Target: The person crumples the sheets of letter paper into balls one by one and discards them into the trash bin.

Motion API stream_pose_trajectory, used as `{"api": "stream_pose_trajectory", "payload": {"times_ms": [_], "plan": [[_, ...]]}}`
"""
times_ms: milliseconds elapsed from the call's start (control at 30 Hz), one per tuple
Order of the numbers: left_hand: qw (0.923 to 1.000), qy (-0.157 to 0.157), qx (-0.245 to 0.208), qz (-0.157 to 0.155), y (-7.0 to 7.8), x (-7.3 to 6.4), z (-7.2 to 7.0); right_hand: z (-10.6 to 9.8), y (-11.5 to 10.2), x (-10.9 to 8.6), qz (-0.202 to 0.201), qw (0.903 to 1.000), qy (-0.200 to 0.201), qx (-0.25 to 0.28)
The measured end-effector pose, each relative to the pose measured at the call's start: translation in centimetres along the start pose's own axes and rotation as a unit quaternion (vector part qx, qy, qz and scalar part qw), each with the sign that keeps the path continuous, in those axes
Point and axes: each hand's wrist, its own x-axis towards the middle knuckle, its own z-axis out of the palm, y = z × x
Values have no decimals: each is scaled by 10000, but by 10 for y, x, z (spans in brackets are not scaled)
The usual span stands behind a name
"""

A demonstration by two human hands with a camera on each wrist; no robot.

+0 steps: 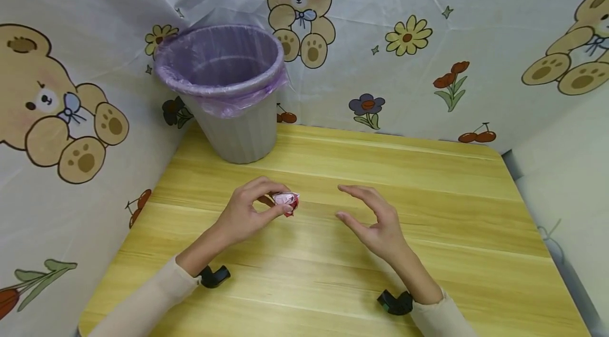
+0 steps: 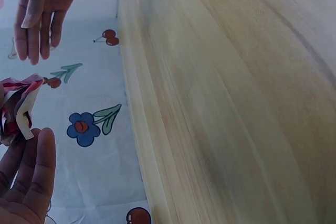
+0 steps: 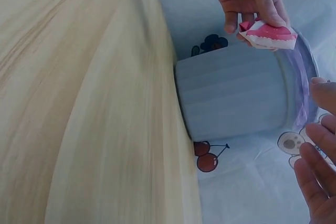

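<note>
Between the thumb and fingers of my left hand [image 1: 247, 211] is a crumpled piece of red and white paper [image 1: 287, 201], held above the table. The right wrist view shows the same crumpled paper [image 3: 270, 36] pinched by the left thumb, its pink-red and white faces folded together. My right hand [image 1: 378, 220] is off to the right, apart from the paper, thumb and fingers spread with nothing between them. In the left wrist view, the left fingers [image 2: 44, 161] support the paper from below, and the right hand [image 2: 44, 14] hangs beyond it.
A grey bin [image 1: 242, 130] lined with a purple plastic bag [image 1: 228, 104] stands at the table's back left. The wooden table [image 1: 309, 284] meets a cloth [image 1: 361, 3] printed with bears and flowers at the back and left. Black wrist cameras sit under both wrists.
</note>
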Motion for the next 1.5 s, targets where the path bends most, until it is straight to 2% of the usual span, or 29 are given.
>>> {"api": "stream_pose_trajectory", "payload": {"times_ms": [333, 600, 800, 1167, 1500], "plan": [[9995, 152, 240, -128, -3, -1, -10, 5, 1, 8, -92, 9999, -37, -142], [9983, 267, 492, -147, -7, 3, -21, 7, 5, 17, 252, 9987, -320, -291], [9969, 375, 682, -82, -9, 5, -29, 6, 7, 27, 70, 9985, -384, -373], [9958, 512, 725, -210, -11, 6, -34, 11, 4, 42, 273, 9965, -494, -624], [9939, 561, 886, -348, -13, 4, -37, 19, 4, 52, 513, 9952, -374, -739]]}}
